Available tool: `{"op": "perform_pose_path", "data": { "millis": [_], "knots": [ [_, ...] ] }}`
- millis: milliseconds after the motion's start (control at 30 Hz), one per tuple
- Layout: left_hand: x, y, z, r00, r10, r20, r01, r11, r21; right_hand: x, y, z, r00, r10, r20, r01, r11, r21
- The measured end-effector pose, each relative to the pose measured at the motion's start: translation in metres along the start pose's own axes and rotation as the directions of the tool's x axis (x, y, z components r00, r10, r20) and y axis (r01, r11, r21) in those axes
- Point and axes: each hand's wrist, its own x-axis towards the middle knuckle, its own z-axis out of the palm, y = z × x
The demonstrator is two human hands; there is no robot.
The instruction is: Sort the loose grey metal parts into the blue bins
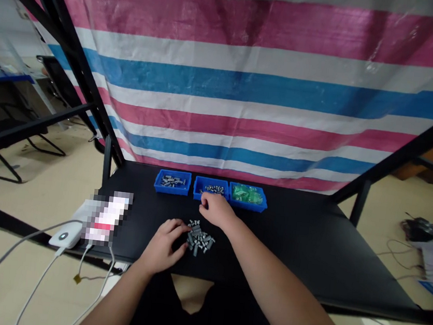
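Black table [289,244] with bins [171,190], small parts [197,239]

Soft light, seemingly from the right, greys the table [308,246] toward its right edge (a pixelated patch [108,219] sits by the left).

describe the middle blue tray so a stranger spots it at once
In front of the striped sheet, a black tabletop carries a row of three blue trays. The middle blue tray holds small shiny pieces and has the right hand at its near side. Neither neighbour has a hand at it: the left tray holds grey parts, the right tray green pieces.
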Motion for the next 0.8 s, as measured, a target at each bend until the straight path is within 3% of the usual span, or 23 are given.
{"op": "perform_pose_path", "data": {
  "millis": [167, 267, 433, 633, 800],
  "knots": [
    [0.002, -0.005, 0.007, 0.999, 0.033, 0.032, -0.036, 0.994, 0.100, -0.056, 0.020, -0.008, 0.982, -0.027, 0.187, 0.003, 0.992, 0.126],
    [0.003, -0.005, 0.010, 0.999, 0.023, 0.036, -0.028, 0.992, 0.122, -0.090, 0.022, -0.007, 0.970, -0.107, 0.218, 0.060, 0.975, 0.212],
    [0.005, -0.002, 0.011, 0.999, 0.014, 0.052, -0.021, 0.989, 0.146, -0.121, 0.023, 0.011, 0.987, -0.134, 0.092, 0.106, 0.959, 0.263],
    [0.005, -0.004, 0.015, 1.000, -0.014, 0.001, 0.014, 0.987, 0.163, -0.120, 0.032, 0.039, 0.996, 0.002, -0.093, 0.023, 0.963, 0.269],
    [0.001, -0.012, 0.022, 0.993, -0.047, -0.104, 0.054, 0.997, 0.063, -0.120, 0.036, 0.050, 0.981, 0.072, -0.181, -0.026, 0.969, 0.246]
  ]
}}
